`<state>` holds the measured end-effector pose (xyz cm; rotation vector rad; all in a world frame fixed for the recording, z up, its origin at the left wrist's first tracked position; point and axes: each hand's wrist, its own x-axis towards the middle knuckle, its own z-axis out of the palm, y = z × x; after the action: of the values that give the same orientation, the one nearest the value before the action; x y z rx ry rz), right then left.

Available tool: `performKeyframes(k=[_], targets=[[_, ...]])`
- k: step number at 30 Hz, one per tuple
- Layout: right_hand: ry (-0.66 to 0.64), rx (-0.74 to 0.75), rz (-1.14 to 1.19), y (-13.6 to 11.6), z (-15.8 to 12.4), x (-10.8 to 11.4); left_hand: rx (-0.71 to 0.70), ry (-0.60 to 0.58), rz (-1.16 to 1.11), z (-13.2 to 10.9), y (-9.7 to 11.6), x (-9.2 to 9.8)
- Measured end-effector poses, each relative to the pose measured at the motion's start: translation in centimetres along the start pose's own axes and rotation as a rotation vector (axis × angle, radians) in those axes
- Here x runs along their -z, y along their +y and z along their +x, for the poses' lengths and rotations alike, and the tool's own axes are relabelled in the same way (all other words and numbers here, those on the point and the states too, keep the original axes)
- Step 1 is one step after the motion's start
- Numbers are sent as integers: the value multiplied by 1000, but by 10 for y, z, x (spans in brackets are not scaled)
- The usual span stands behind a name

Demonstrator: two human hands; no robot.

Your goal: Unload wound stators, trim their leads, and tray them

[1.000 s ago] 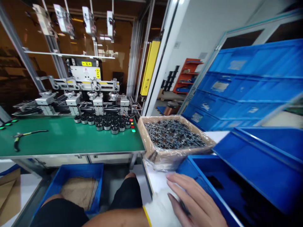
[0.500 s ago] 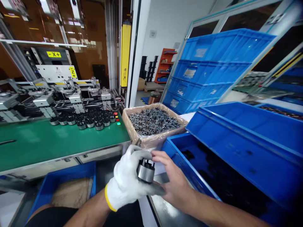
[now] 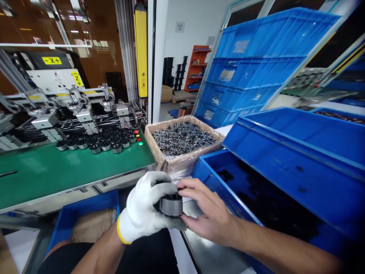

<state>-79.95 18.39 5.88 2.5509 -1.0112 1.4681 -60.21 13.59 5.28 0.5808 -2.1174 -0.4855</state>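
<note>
A motor stator core (image 3: 171,206), a steel ring with black plastic on its top, is between my two hands in front of me. My left hand (image 3: 151,203), in a white knitted glove with a yellow cuff, is closed round its left side, fingers over the top and thumb beneath. My bare right hand (image 3: 207,213) grips it from the right, fingertips at the upper rim and thumb at the lower edge. The fingers partly hide the black top.
Several similar cores (image 3: 97,141) stand on the green bench (image 3: 57,171) before a machine. A plastic-lined carton (image 3: 159,152) holds many bare metal cores. Blue crates (image 3: 285,152) stand at right, with dark parts in the lower one. Another blue bin (image 3: 61,224) sits below the bench.
My hands and the core have shifted slightly left. The right fingers have closed in on the core's rim, and its black top is more covered. The camera view has turned a little.
</note>
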Motion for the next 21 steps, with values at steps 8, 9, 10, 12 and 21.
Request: performKeyframes(k=[8, 9, 10, 12, 21], targets=[[-20, 9, 3, 4, -6, 0, -200, 5, 153, 8, 2, 4], [-21, -4, 11, 5, -6, 0, -152, 29, 95, 5, 1, 2], [-20, -24, 17, 5, -6, 1, -85, 55, 10, 2, 0, -2], [-19, -67, 19, 6, -5, 1, 95, 72, -228, -7, -3, -8], [-45, -7, -75, 6, -4, -1, 516, -84, -321, -16, -3, -19]])
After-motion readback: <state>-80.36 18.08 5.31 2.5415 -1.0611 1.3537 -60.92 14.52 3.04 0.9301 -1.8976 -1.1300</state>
